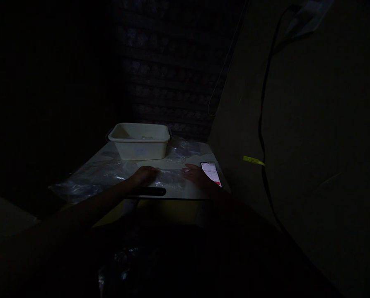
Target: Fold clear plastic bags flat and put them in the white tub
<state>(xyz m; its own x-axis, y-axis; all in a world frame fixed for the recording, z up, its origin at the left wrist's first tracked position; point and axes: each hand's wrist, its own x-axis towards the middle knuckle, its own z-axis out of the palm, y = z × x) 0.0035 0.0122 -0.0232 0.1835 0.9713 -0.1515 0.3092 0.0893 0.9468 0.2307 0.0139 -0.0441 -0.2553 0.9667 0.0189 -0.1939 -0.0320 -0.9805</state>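
In a very dark room, the left hand [145,174] and the right hand [194,174] both rest on a clear plastic bag [169,178] lying flat near the front edge of a small white table [191,191]; it is too dim to tell whether the fingers pinch the bag or only press on it. A lit phone [211,174] lies at the table's right edge just beside the right hand, a cream tub [139,142] stands toward the back edge, more crumpled plastic sheet [88,180] spreads over the left side, and a dark bar-shaped tool [150,191] lies along the front edge.

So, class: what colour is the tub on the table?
Cream-white tub, in the head view.
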